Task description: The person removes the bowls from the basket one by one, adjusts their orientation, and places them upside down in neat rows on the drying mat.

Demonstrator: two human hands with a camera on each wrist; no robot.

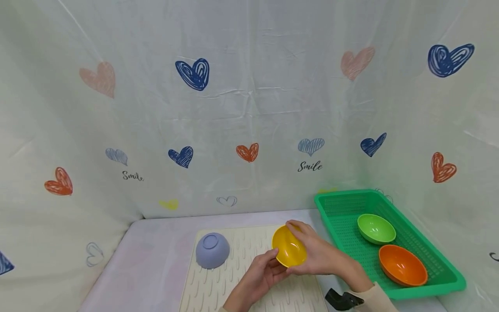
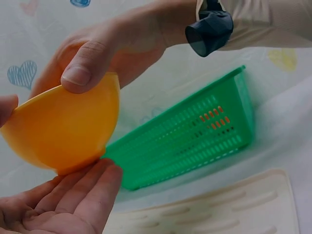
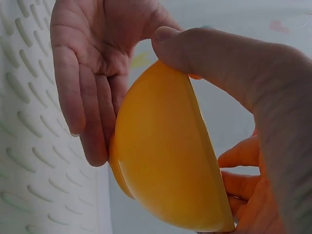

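Above the cream mat, both hands hold a yellow bowl (image 1: 289, 246) that is tipped with its inside facing the head camera. My right hand (image 1: 319, 251) grips it by the rim from the right side, thumb and fingers spread around the edge. From the lower left, my left hand (image 1: 260, 275) has its thumb at the rim and its fingers under the base; the left wrist view shows those fingers (image 2: 95, 195) stretched along the foot of the bowl. A lavender bowl (image 1: 212, 251) lies upside down on the mat, left of the hands.
The cream ridged mat (image 1: 241, 236) lies on a pale-covered table (image 1: 156, 255). Right of it stands a green perforated basket (image 1: 343, 216) with a light green bowl (image 1: 376, 229) and an orange bowl (image 1: 403, 264) inside. A heart-printed sheet (image 1: 249, 108) hangs behind.
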